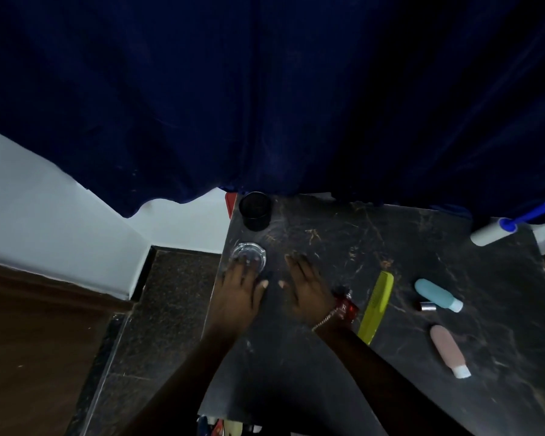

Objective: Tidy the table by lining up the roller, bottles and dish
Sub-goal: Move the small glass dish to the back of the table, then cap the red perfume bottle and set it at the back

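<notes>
A clear glass dish sits near the left edge of the dark marble table. My left hand lies over its near rim, fingers touching the glass. My right hand rests flat and open on the table just to the right, holding nothing. A teal bottle and a pink bottle lie on their sides at the right. A white lint roller with a blue handle lies at the far right corner. A small red bottle sits beside my right wrist.
A black cup stands at the table's back left corner. A yellow-green comb lies between the red bottle and the teal bottle, a small silver cap next to it. A dark blue curtain hangs behind the table. Floor drops off at left.
</notes>
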Demonstrator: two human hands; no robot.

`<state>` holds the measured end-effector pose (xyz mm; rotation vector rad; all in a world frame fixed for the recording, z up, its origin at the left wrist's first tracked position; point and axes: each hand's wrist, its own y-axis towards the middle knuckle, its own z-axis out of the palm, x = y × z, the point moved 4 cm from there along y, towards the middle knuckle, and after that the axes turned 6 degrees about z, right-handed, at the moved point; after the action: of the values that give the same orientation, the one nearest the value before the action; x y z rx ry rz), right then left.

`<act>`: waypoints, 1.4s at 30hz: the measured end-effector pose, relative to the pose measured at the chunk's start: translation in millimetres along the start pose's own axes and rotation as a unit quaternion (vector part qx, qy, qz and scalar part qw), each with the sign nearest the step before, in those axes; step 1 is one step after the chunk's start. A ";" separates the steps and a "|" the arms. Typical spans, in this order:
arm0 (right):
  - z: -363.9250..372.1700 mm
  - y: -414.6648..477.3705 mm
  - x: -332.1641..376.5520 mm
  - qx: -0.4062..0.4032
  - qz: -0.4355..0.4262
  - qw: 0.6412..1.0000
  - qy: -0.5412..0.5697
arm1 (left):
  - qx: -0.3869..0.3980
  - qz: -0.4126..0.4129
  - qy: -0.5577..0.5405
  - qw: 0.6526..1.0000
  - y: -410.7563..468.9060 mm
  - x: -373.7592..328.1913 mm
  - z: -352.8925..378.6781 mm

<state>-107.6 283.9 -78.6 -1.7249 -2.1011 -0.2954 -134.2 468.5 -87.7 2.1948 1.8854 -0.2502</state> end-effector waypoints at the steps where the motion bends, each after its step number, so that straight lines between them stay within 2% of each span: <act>1: -4.9 -10.6 -6.0 -0.014 -0.004 1.000 -0.015 | 0.013 0.018 0.003 1.000 -5.7 -9.8 2.6; 8: -40.2 -85.5 -64.7 -0.087 0.044 0.995 -0.028 | 0.055 0.128 -0.009 0.990 -28.1 -95.8 25.9; 12: -51.8 -119.2 -104.1 -0.086 0.090 0.991 -0.038 | 0.100 0.145 -0.022 0.984 -28.8 -134.5 45.9; 17: -60.9 -147.5 -145.2 -0.077 0.138 0.986 -0.048 | 0.167 0.096 -0.018 0.981 -25.9 -167.0 66.5; 22: -61.9 -162.4 -167.4 -0.063 0.148 0.985 -0.062 | 0.219 0.027 -0.036 0.975 -22.0 -184.0 84.5; 30: -69.6 -168.1 -183.1 -0.068 0.151 0.983 -0.074 | 0.205 -0.061 -0.030 0.976 -10.8 -205.8 93.4; 35: -74.2 -168.1 -199.0 -0.039 0.177 0.982 -0.051 | 0.203 -0.110 -0.050 0.972 -0.5 -213.1 97.1; 40: -92.5 -154.3 -225.2 -0.076 0.169 0.981 -0.063 | 0.198 -0.152 -0.114 0.962 4.4 -209.8 98.6; 42: -101.7 -142.0 -239.3 -0.054 0.194 0.976 -0.081 | 0.190 -0.165 -0.143 0.957 5.1 -207.9 95.2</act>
<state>-191.0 -0.4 -78.7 -2.2414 -1.8239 -0.1608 -158.9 243.4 -120.1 1.8972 2.1559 -1.0077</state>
